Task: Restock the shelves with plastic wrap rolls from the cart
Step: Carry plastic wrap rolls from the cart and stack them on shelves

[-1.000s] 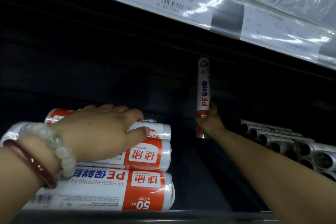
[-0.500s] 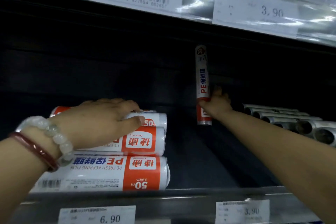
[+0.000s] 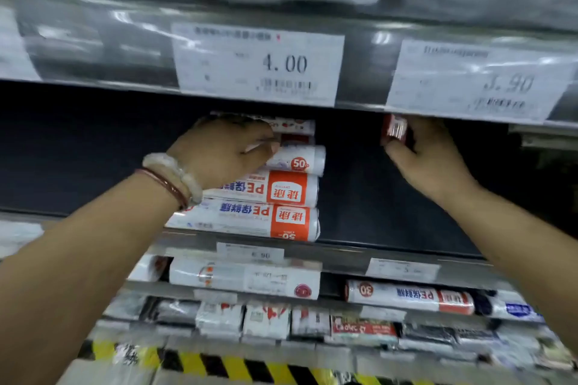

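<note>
A stack of white and orange plastic wrap rolls [image 3: 266, 191] lies on the dark shelf [image 3: 391, 247]. My left hand [image 3: 225, 150], with two bracelets on the wrist, rests on the upper rolls of the stack with its fingers spread over them. My right hand [image 3: 428, 159] grips the red lower end of a slim upright roll [image 3: 394, 130]. The upper part of that roll is hidden behind the price rail [image 3: 359, 72] above.
Price tags reading 4.00 [image 3: 259, 66] and 3.90 [image 3: 475, 81] hang on the rail above. Lower shelves hold more rolls [image 3: 409, 295] and small packs [image 3: 266, 320]. A yellow and black striped strip [image 3: 219, 364] runs along the bottom. The view is blurred.
The view has pulled back and dropped, so lower shelves show. My right hand has kept its hold on the slim roll. My left hand stays on the stack.
</note>
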